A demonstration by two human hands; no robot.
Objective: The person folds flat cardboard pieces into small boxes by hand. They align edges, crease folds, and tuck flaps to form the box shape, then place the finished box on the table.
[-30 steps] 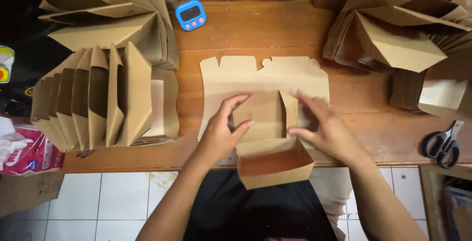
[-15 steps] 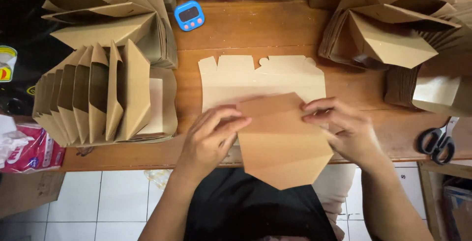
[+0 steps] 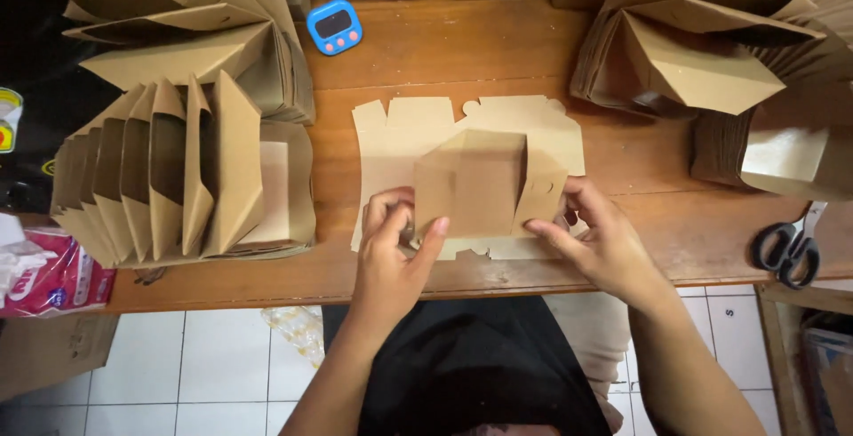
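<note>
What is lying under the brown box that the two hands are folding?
Under the half-folded box, held by the left hand and right hand, lie flat cardboard blanks on the wooden table. How many blanks are stacked cannot be told; the box covers their middle.

"What's that on the wooden table?"

"A brown cardboard box (image 3: pixel 480 187), half folded, its panels standing up over a flat die-cut blank (image 3: pixel 400 129) of the same card."

"Where is the blank showing?"

"It sticks out at twelve and nine o'clock of the box."
</note>
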